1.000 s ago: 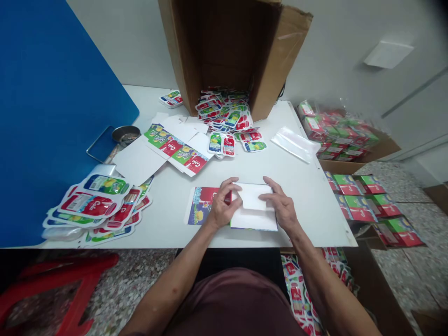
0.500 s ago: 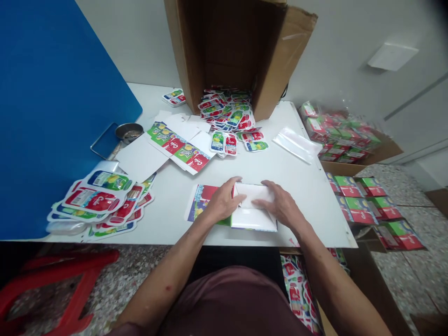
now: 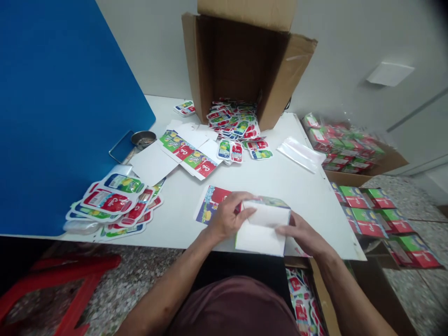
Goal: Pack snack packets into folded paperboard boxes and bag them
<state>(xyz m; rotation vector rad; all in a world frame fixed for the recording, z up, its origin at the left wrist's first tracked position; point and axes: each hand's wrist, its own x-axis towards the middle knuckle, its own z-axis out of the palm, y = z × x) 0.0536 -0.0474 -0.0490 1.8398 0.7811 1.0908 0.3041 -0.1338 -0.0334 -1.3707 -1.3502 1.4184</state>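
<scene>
Folded card carton (image 3: 262, 228), long axis crosswise, printed edge (image 3: 266, 201) farthest

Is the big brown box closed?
No, the cardboard box stands open, with a pile of foil cola pouches spilling out of its mouth.

A big cardboard box (image 3: 238, 60) lies open on the white table (image 3: 315, 200), with shiny cola packets (image 3: 233, 121) spilling out. A blue board (image 3: 63, 102) stands at the left, and a red plastic stool (image 3: 84, 270) sits on the floor.
</scene>
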